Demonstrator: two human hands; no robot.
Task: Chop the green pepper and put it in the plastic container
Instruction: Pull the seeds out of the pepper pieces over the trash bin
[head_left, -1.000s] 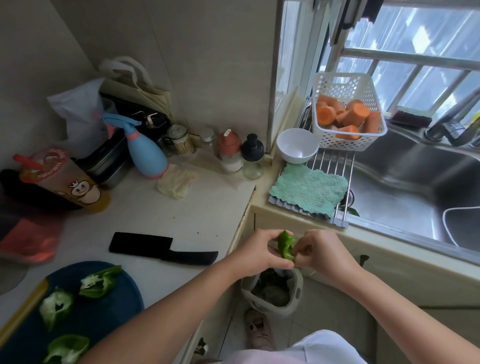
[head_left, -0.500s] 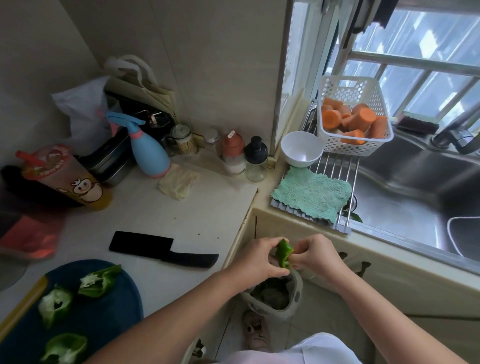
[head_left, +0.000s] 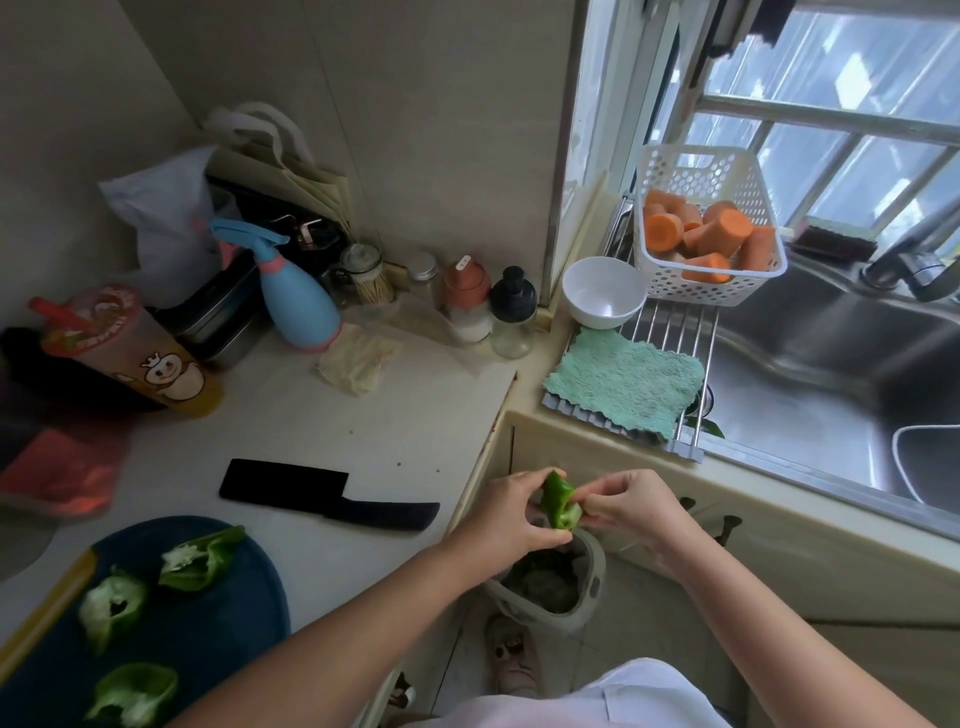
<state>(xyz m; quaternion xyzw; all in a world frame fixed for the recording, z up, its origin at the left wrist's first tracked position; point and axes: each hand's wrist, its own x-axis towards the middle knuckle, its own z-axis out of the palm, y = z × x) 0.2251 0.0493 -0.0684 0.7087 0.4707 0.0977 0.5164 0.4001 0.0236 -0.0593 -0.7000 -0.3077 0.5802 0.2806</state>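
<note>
The left hand (head_left: 511, 517) and the right hand (head_left: 634, 506) each had a pinching grip on a green pepper piece (head_left: 560, 501), held over the bin (head_left: 587, 608) just right of the surface (head_left: 363, 426), probably to catch what got picked off.

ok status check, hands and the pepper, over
Left hand and right hand both pinch one green pepper piece over the bin. Three more pieces on the blue board; knife flat on the counter. Nothing in the way.

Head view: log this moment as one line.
left hand: holds green pepper piece | right hand: pinches it | under hands: grey plastic bin | black cleaver: lying on pale counter
</note>
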